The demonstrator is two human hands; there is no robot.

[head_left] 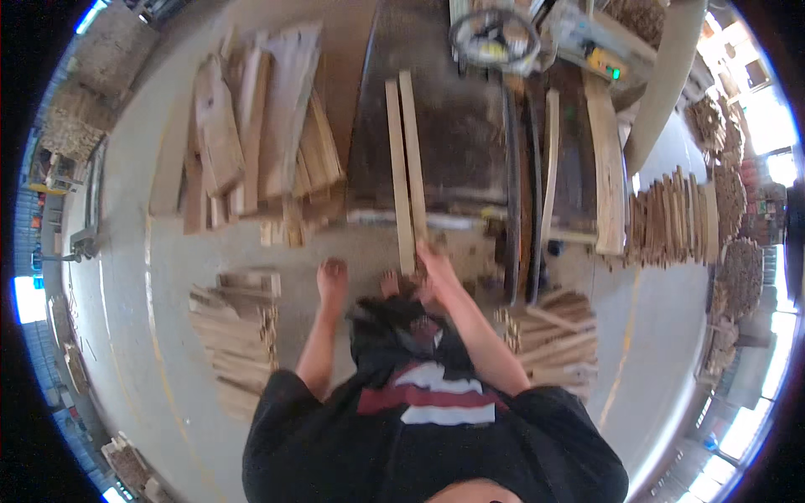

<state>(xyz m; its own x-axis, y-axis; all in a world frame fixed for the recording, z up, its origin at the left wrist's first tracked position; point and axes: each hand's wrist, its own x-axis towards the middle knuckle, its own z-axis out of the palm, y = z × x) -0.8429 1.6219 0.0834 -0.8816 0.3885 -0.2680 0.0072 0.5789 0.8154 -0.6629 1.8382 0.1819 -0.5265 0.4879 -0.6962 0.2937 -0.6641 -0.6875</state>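
Two long pale wooden strips lie side by side, pointing away from me over the dark metal machine table, their near ends past its front edge. My right hand is closed round the near end of the right-hand wooden strip. The left strip's end lies right against that hand; whether the fingers hold it too I cannot tell. My left hand hangs apart from the strips, in front of the table, its fingers loosely curled with nothing seen in them. It is slightly blurred.
Wide boards are piled left of the table. Stacks of cut strips stand at my left and right. Dark rails, a handwheel and a thick pale hose are on the machine's right side. More strips stand farther right.
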